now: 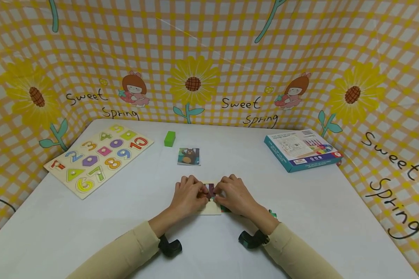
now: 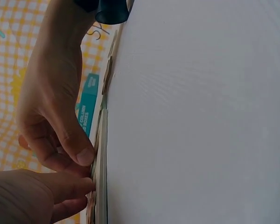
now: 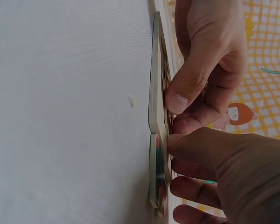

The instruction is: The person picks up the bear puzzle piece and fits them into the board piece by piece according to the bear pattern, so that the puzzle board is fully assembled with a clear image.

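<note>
In the head view a small pale wooden puzzle board (image 1: 210,209) lies between both hands, with a dark picture jigsaw piece (image 1: 211,189) on it. My left hand (image 1: 188,195) bends over its left side, thumb and fingertips on the jigsaw piece. From the other side my right hand (image 1: 235,195) pinches at the same piece, the two sets of fingertips nearly meeting. The right wrist view shows the board's edge (image 3: 155,84) side-on, both thumbs low against its face. A loose dark green jigsaw piece (image 3: 157,172) lies against that board. The fingers hide most of the picture.
A number peg board (image 1: 99,161) lies at the left. Toward the back are a green block (image 1: 170,138) and a bear picture tile (image 1: 188,156). A teal-edged box (image 1: 303,150) lies at the right. Another green piece (image 1: 273,214) shows beside the right wrist.
</note>
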Demonstrator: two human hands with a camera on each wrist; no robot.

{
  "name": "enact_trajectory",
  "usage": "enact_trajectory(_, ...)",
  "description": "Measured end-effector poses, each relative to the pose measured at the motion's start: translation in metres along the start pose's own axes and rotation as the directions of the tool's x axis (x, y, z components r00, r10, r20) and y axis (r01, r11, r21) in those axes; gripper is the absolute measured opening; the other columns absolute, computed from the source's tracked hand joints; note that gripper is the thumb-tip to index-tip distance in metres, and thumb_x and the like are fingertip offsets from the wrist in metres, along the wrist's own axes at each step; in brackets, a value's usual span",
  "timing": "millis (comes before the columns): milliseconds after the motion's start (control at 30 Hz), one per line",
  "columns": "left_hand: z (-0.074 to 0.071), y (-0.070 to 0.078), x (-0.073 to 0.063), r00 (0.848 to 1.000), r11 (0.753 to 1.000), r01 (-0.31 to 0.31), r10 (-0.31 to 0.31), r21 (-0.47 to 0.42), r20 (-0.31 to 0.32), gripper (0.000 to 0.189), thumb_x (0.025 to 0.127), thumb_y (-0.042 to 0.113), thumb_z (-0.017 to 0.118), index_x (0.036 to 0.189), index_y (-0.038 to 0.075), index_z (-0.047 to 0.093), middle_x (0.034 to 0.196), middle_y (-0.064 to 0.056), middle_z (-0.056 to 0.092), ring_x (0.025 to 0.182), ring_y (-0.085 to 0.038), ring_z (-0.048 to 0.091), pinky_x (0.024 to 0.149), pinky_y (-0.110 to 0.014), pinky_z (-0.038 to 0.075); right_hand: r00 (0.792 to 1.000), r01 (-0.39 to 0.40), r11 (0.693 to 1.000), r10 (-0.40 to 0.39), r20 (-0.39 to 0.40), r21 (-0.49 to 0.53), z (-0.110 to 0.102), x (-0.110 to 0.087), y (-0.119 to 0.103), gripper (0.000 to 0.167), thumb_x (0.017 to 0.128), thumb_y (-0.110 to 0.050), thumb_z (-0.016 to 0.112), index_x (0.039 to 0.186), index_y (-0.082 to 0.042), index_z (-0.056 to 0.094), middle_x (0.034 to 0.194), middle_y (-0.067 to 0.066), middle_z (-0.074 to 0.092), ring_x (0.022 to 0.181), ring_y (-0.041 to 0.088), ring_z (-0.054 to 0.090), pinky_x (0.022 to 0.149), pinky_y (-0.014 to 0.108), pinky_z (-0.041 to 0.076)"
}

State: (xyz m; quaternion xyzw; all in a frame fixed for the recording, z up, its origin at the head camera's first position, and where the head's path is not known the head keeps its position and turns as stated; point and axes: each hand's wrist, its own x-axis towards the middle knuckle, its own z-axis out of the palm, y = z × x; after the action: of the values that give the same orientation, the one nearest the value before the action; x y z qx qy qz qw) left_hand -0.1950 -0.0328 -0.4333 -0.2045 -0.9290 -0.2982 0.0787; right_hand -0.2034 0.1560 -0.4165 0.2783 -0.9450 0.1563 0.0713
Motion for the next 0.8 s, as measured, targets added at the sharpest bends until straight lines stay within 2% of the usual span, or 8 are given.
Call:
enact_trajectory(300, -0.018, -0.008, -0.008, 1.000, 0.999, 0.031, -0.031, -0.025, -0.001, 0.011, 0.078, 0.019, 0.076, 0.087, 0.015, 0.071, 0.096, -0.002, 0.053, 0.094, -0.024, 0.042, 0.079, -0.042, 0.033, 1.000, -0.009, 1.000, 0.009, 0.006, -0.003, 0.000, -0.001, -0.001, 0.014, 0.077, -0.020, 0.079, 0.086, -0.013, 0.072, 0.091, -0.001, 0.060, 0.086, 0.021, 0.047, 0.080, 0.041, 0.038)
enact_trajectory(633, -0.038, -0.024, -0.030, 1.000, 0.998, 0.020, -0.018, -0.062, 0.021, 0.020, 0.074, 0.010, 0.074, 0.094, 0.012, 0.072, 0.099, -0.004, 0.057, 0.097, -0.028, 0.044, 0.082, -0.047, 0.035, 1.000, -0.018, 1.000, 0.018, -0.001, -0.006, 0.002, -0.001, -0.001, 0.014, 0.077, -0.020, 0.079, 0.087, -0.013, 0.071, 0.090, -0.001, 0.059, 0.086, 0.020, 0.047, 0.080, 0.041, 0.038)
enact_trajectory(800, -0.043, -0.029, -0.038, 0.999, 0.998, 0.024, -0.022, -0.053, 0.046, 0.026, 0.072, 0.009, 0.078, 0.097, 0.012, 0.073, 0.101, -0.004, 0.057, 0.098, -0.027, 0.044, 0.081, -0.046, 0.035, 1.000, -0.027, 1.000, 0.027, 0.000, -0.001, 0.002, -0.001, -0.002, 0.015, 0.077, -0.020, 0.080, 0.087, -0.013, 0.072, 0.091, -0.001, 0.060, 0.086, 0.021, 0.047, 0.080, 0.041, 0.039)
